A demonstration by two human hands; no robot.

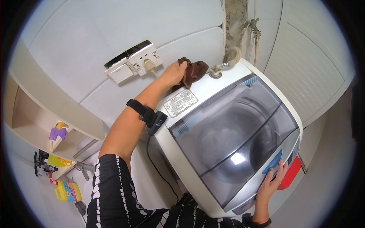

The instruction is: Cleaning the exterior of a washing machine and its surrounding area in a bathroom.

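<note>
My left hand (173, 74) grips a bunched brown cloth (195, 72). The cloth lies at the rear edge of a top-loading washing machine (188, 159), just left of the grey inlet hose (232, 58). My right hand (271, 181) rests on the machine's front control panel, thumb near a blue label (273, 163) and fingers somewhat apart, with nothing in it. The tinted see-through lid (225, 136) is down, and the round drum shows dimly through it. A printed instruction sticker (180, 103) is on the rear top, beside my left forearm.
On the tiled wall, a socket panel (142, 58) holds a thick white plug (149, 66). A metal tap valve (253, 25) and pipes stand behind the machine. At right are a louvred door (310, 59) and a red object (290, 174). Shelving (60, 111) and a yellow bottle (68, 191) stand left.
</note>
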